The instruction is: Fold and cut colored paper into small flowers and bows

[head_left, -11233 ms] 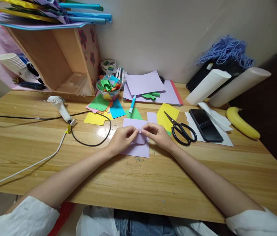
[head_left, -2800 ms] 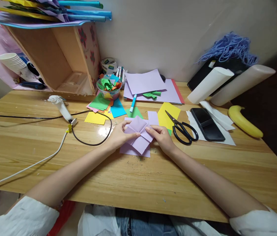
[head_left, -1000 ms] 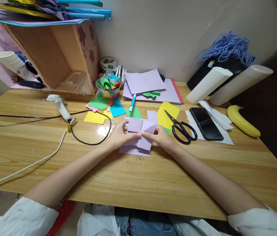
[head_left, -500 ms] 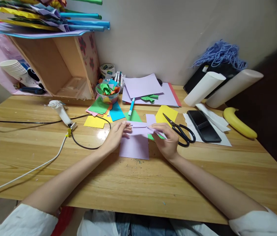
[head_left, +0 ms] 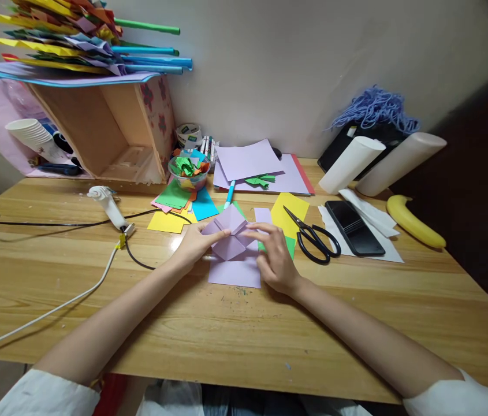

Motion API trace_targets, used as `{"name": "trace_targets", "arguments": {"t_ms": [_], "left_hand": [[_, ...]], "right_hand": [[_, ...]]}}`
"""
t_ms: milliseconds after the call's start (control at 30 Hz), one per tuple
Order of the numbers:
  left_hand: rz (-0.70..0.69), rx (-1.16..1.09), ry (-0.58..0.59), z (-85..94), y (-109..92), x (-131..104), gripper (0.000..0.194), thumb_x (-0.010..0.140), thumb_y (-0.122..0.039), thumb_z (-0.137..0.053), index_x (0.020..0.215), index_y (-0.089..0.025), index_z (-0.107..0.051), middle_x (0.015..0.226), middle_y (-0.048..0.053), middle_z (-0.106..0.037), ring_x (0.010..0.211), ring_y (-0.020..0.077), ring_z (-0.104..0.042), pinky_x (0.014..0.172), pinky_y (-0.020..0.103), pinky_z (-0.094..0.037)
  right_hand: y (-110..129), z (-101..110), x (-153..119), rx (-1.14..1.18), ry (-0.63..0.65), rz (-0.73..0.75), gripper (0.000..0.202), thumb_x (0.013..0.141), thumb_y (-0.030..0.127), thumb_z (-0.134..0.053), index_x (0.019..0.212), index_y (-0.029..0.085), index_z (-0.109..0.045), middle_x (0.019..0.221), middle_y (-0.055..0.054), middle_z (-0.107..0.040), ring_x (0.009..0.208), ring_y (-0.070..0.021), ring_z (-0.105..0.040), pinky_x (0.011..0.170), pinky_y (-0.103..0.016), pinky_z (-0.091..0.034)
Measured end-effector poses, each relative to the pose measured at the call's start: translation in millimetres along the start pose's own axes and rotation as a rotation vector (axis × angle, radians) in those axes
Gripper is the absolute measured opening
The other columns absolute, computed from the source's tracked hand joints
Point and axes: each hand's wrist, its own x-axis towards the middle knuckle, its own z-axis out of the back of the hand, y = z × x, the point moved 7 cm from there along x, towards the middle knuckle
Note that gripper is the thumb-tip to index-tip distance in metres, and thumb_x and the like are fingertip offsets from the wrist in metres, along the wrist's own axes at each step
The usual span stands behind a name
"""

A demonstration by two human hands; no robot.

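Observation:
A folded piece of lilac paper (head_left: pixel 228 247) is held up between my hands, its creased flaps facing me. My left hand (head_left: pixel 200 241) grips its left side, with the thumb lying across the front. At the right edge, the fingers of my right hand (head_left: pixel 276 257) pinch or touch the paper; their exact grip is partly hidden. Below it, a flat lilac sheet (head_left: pixel 233 276) lies on the wooden table. A green paper (head_left: pixel 290 245) and black-handled scissors (head_left: pixel 313 236) are to the right of my right hand.
A hot glue gun (head_left: pixel 107 207) with its cables lies at left. Behind are a bowl of paper scraps (head_left: pixel 189 173), a blue marker (head_left: pixel 229 195) and lilac sheets (head_left: pixel 248 159). A phone (head_left: pixel 354 228), a banana (head_left: pixel 417 221) and white rolls (head_left: pixel 351 164) occupy the right side.
The folded lilac paper was nearly edge-on between my hands and now shows its broad creased face. My left thumb has come onto its front, and my right hand has shifted slightly left.

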Motion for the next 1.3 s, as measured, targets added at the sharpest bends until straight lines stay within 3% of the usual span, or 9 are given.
{"name": "trace_targets", "arguments": {"t_ms": [133,300,500,633,800,967,1133,1200,1300], "left_hand": [[0.077,0.135,0.102,-3.6,3,-1,0.035,0.057,-0.038,-0.073,0.08,-0.011,-0.068,0.072,0.008,-0.067,0.058,0.0161,-0.058,0.049,0.023,-0.041],[-0.103,0.282,0.174,-12.4,-5,-3,0.04,0.05,-0.035,-0.077,0.085,-0.015,-0.067,0.083,0.006,-0.068,0.071,0.0185,-0.06,0.055,0.024,-0.045],[0.028,-0.179,-0.011,2.1,-4,4,0.055,0.065,-0.058,-0.06,0.099,-0.014,-0.06,0.076,0.008,-0.068,0.064,0.0183,-0.063,0.056,0.026,-0.048],[0.072,-0.423,0.143,-19.4,-6,-3,0.062,0.07,-0.066,-0.047,0.094,-0.011,-0.062,0.087,0.013,-0.067,0.08,0.0204,-0.063,0.065,0.028,-0.05],[0.066,-0.354,0.15,-37.2,3,-10,0.034,0.063,-0.029,-0.073,0.092,-0.016,-0.064,0.094,0.006,-0.065,0.087,0.0142,-0.059,0.076,0.023,-0.047],[0.08,-0.524,0.094,-54.6,12,-6,0.021,0.061,-0.026,-0.075,0.074,-0.014,-0.064,0.079,0.002,-0.064,0.077,0.0096,-0.059,0.077,0.02,-0.045],[-0.014,-0.439,0.051,-70.8,1,6,0.031,0.063,-0.029,-0.073,0.088,-0.013,-0.064,0.084,0.005,-0.066,0.08,0.0136,-0.06,0.075,0.024,-0.046],[-0.021,-0.368,0.024,-71.3,-5,12,0.032,0.062,-0.034,-0.073,0.084,-0.012,-0.064,0.079,0.005,-0.066,0.071,0.0135,-0.059,0.066,0.023,-0.046],[-0.065,-0.327,0.016,-68.3,-18,19,0.034,0.062,-0.037,-0.072,0.084,-0.012,-0.064,0.078,0.005,-0.065,0.065,0.0116,-0.058,0.058,0.022,-0.044]], "right_hand": [[-27,-4,-2,0.384,-0.052,-0.353,0.039,0.083,0.026,-0.045,0.121,0.023,-0.04,0.119,-0.01,-0.047,0.108,-0.0223,-0.048,0.09,-0.04,-0.043],[-32,-31,-7,0.758,0.107,-0.603,0.043,0.077,0.031,-0.059,0.115,0.022,-0.042,0.099,-0.005,-0.059,0.09,-0.0169,-0.057,0.078,-0.03,-0.047],[-44,-20,-8,0.784,-0.111,-0.748,0.031,0.066,0.032,-0.069,0.09,0.019,-0.054,0.092,-0.004,-0.061,0.088,-0.0178,-0.057,0.077,-0.029,-0.048],[-50,-22,-15,0.982,-0.249,-0.902,0.03,0.067,0.034,-0.067,0.089,0.02,-0.053,0.094,-0.004,-0.063,0.089,-0.0183,-0.059,0.076,-0.03,-0.05],[-44,-23,-8,1.073,-0.274,-0.857,0.036,0.069,0.035,-0.065,0.1,0.021,-0.054,0.109,-0.005,-0.061,0.099,-0.0204,-0.058,0.08,-0.032,-0.051],[-43,-16,-6,1.059,-0.352,-0.829,0.039,0.068,0.035,-0.066,0.103,0.021,-0.055,0.112,-0.005,-0.061,0.101,-0.0204,-0.058,0.082,-0.032,-0.05],[-46,-14,-15,0.97,-0.137,-0.827,0.039,0.069,0.031,-0.066,0.103,0.018,-0.055,0.101,-0.006,-0.063,0.094,-0.019,-0.059,0.084,-0.033,-0.047],[-52,-4,-19,0.824,0.013,-0.793,0.034,0.068,0.029,-0.065,0.099,0.018,-0.055,0.095,-0.006,-0.063,0.088,-0.0189,-0.06,0.078,-0.033,-0.049],[-69,43,-19,0.286,-0.032,-0.626,0.015,0.076,0.026,-0.053,0.09,0.02,-0.053,0.096,-0.005,-0.06,0.084,-0.0182,-0.058,0.077,-0.035,-0.048]]}}
